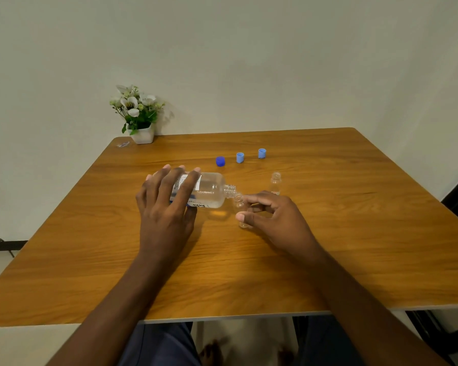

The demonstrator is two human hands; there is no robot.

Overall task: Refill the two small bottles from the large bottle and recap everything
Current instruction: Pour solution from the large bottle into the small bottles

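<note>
The left hand is wrapped over the large bottle, fingers spread across the label and thumb tucked underneath, gripping it tipped nearly on its side above the counter. Its open neck points to the right and sits right at the mouth of a small bottle. That small bottle stands on the wood, pinched between the thumb and forefinger of the right hand, the other fingers curled loosely behind it. Clear liquid lies along the lower side of the large bottle; whether any is flowing across is too fine to tell.

The second small bottle stands upright and uncapped just beyond the right hand, touched by nothing. Farther back, three caps sit in a row, well apart from both hands: a dark blue cap on the left, then a light blue cap, then another light blue cap. A potted flower plant sits at the far left corner.
</note>
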